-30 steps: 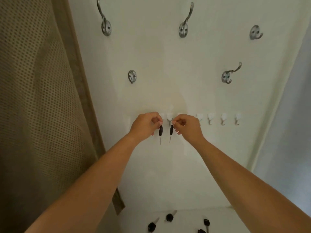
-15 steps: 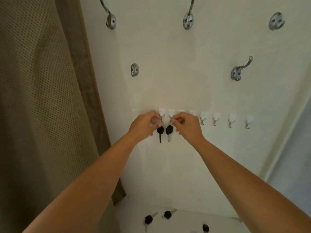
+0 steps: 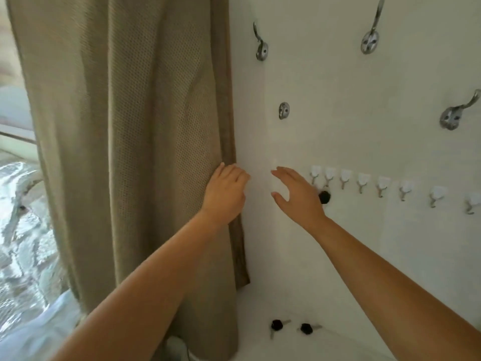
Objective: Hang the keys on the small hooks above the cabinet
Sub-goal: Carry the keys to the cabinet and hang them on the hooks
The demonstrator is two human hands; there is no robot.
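A row of several small white hooks (image 3: 362, 181) runs along the white wall. One black-headed key (image 3: 324, 196) hangs from a hook near the row's left end, partly hidden behind my right hand (image 3: 296, 195). That hand is open and empty, just left of the hooks. My left hand (image 3: 226, 192) is open too, held in front of the curtain's edge. Two more black-headed keys (image 3: 277, 325) (image 3: 307, 328) lie on the white cabinet top (image 3: 338, 345) below.
A beige curtain (image 3: 135, 142) hangs at the left, with a window behind it. Several large metal coat hooks (image 3: 369, 41) are fixed higher up the wall.
Both hands have let go of the keys and moved left, fingers spread. The view has swung left, bringing the curtain and window into sight.
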